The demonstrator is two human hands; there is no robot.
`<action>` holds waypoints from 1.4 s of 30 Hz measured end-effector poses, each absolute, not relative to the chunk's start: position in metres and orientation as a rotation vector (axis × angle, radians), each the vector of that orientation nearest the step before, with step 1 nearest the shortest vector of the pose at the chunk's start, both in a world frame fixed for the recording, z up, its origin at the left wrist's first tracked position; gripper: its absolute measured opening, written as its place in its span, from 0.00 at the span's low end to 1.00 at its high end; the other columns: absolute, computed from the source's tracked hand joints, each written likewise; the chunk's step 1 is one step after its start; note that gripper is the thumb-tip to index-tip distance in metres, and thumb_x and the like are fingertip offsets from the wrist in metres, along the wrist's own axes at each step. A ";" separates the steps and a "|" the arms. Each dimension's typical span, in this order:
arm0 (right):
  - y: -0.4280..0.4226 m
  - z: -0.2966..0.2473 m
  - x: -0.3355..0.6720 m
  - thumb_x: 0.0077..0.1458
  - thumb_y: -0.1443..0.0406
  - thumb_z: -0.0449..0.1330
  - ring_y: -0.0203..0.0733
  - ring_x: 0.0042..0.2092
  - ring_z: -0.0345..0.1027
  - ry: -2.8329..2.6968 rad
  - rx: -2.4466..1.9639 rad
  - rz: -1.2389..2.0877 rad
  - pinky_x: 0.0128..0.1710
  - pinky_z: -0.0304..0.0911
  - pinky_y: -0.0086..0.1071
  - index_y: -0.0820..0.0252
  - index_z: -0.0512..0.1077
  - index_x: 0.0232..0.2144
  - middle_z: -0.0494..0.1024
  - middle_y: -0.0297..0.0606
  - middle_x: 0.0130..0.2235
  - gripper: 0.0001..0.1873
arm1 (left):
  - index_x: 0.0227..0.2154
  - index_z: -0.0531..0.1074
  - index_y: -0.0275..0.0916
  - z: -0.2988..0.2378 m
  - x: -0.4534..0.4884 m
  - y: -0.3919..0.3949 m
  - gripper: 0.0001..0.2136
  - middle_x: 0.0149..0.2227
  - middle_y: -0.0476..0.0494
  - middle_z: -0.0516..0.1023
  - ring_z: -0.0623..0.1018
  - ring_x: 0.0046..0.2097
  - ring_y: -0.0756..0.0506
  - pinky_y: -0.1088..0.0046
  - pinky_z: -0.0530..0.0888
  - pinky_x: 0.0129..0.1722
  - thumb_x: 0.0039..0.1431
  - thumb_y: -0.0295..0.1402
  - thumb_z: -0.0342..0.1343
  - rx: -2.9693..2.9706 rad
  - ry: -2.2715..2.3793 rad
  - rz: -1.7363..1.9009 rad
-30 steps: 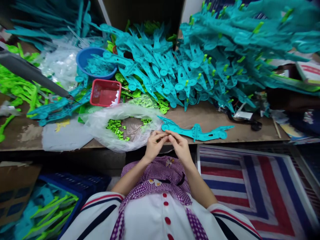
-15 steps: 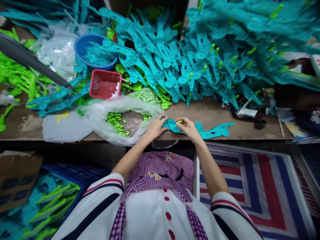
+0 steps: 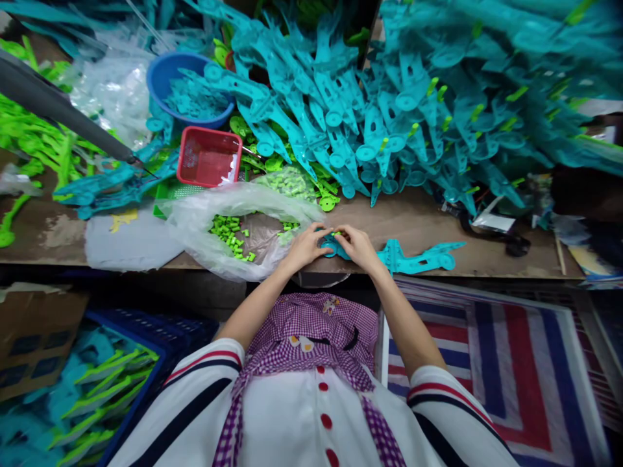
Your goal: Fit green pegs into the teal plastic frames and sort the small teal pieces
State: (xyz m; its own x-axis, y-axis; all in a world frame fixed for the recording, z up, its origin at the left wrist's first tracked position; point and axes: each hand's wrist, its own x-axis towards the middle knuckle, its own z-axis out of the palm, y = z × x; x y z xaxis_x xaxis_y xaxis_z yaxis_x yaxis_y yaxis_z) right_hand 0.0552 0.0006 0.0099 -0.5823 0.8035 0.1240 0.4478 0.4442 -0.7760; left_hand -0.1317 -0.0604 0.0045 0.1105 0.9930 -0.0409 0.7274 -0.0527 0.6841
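A: At the bench's (image 3: 496, 256) near edge, clock centred on the hands: grip?

B: Left hand (image 3: 307, 248) narrowed about one end of the teal part (image 3: 393, 258), which lies along the bench toward 3 o'clock. Right hand (image 3: 359, 248) pinching a small green piece (image 3: 337, 233) over that same end; contact hidden by fingers.

A: Change?

B: Half a second ago the right hand sat farther toward 3, the green piece well clear of the left hand. Now the fingertips nearly meet. My reading: carrying done, joining piece to part under way; seating unconfirmed from where I stand.

A: Beyond?

B: Plastic bag (image 3: 195, 220) with loose green pieces (image 3: 226, 230) at 9, just beside the left hand. Red tray (image 3: 207, 180) at 10, farther. Teal heap (image 3: 335, 117), 11 to 2, farthest.
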 end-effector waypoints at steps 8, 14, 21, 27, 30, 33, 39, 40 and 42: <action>0.005 0.011 0.049 0.66 0.63 0.52 0.48 0.48 0.73 -2.449 -0.924 0.858 0.50 0.67 0.39 0.58 0.75 0.48 0.79 0.44 0.48 0.14 | 0.61 0.69 0.50 0.015 -0.129 -0.063 0.27 0.59 0.45 0.70 0.74 0.56 0.38 0.63 0.72 0.53 0.57 0.38 0.64 1.828 1.701 0.562; 0.000 0.006 0.049 0.68 0.61 0.51 0.47 0.46 0.70 -2.545 -0.995 0.638 0.44 0.67 0.36 0.56 0.75 0.50 0.75 0.44 0.41 0.16 | 0.59 0.71 0.48 0.010 -0.130 -0.062 0.25 0.59 0.44 0.71 0.75 0.55 0.39 0.64 0.72 0.52 0.57 0.38 0.64 1.842 1.689 0.581; 0.001 0.004 0.048 0.67 0.60 0.52 0.46 0.46 0.70 -2.554 -1.025 0.660 0.44 0.66 0.34 0.53 0.75 0.49 0.76 0.41 0.41 0.15 | 0.57 0.73 0.47 0.008 -0.131 -0.060 0.25 0.58 0.44 0.72 0.75 0.56 0.40 0.63 0.71 0.55 0.56 0.39 0.66 1.825 1.700 0.610; -0.013 0.027 0.060 0.64 0.53 0.57 0.48 0.47 0.71 -2.190 -0.936 0.849 0.49 0.68 0.41 0.54 0.72 0.54 0.74 0.45 0.48 0.20 | 0.54 0.75 0.41 0.011 -0.126 -0.069 0.24 0.56 0.39 0.75 0.75 0.56 0.41 0.63 0.71 0.57 0.57 0.45 0.63 1.481 1.715 1.050; -0.043 0.046 0.059 0.64 0.53 0.55 0.49 0.46 0.71 -1.926 -1.026 0.813 0.48 0.70 0.45 0.50 0.73 0.51 0.75 0.45 0.46 0.18 | 0.58 0.72 0.41 0.028 -0.119 -0.081 0.26 0.55 0.38 0.76 0.78 0.51 0.44 0.65 0.75 0.51 0.68 0.51 0.45 0.985 1.606 1.319; -0.071 0.054 0.046 0.63 0.54 0.57 0.50 0.47 0.71 -1.967 -0.913 0.918 0.49 0.70 0.48 0.47 0.75 0.49 0.77 0.42 0.44 0.15 | 0.63 0.67 0.40 0.052 -0.108 -0.091 0.32 0.56 0.37 0.76 0.77 0.54 0.44 0.65 0.75 0.52 0.71 0.52 0.29 0.770 1.374 1.297; -0.075 0.055 0.046 0.66 0.55 0.55 0.46 0.45 0.73 -1.955 -0.928 0.993 0.48 0.71 0.44 0.50 0.75 0.47 0.79 0.41 0.43 0.14 | 0.69 0.56 0.47 0.080 -0.082 -0.090 0.32 0.60 0.40 0.72 0.71 0.61 0.42 0.61 0.74 0.54 0.71 0.47 0.19 0.956 1.286 1.083; -0.070 0.057 0.052 0.65 0.54 0.56 0.45 0.44 0.73 -1.939 -0.945 1.006 0.47 0.71 0.43 0.51 0.76 0.46 0.79 0.41 0.42 0.14 | 0.69 0.53 0.48 0.081 -0.077 -0.085 0.32 0.61 0.41 0.71 0.70 0.63 0.42 0.61 0.74 0.54 0.71 0.46 0.18 1.011 1.287 1.048; -0.057 0.063 0.068 0.62 0.52 0.58 0.43 0.40 0.74 -1.877 -0.983 1.053 0.43 0.72 0.40 0.54 0.76 0.44 0.80 0.40 0.40 0.16 | 0.70 0.50 0.50 0.082 -0.063 -0.070 0.30 0.63 0.42 0.68 0.69 0.64 0.43 0.62 0.74 0.53 0.72 0.44 0.18 1.125 1.283 0.993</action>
State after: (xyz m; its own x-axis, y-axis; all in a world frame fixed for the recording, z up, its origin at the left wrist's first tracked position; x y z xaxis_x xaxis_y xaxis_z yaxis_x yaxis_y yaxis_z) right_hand 0.0681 -0.0572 0.0634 -0.4182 0.8766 0.2382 0.2533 0.3643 -0.8962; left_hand -0.0631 -0.0696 0.0822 0.0595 0.9782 -0.1989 0.0535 0.1959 0.9792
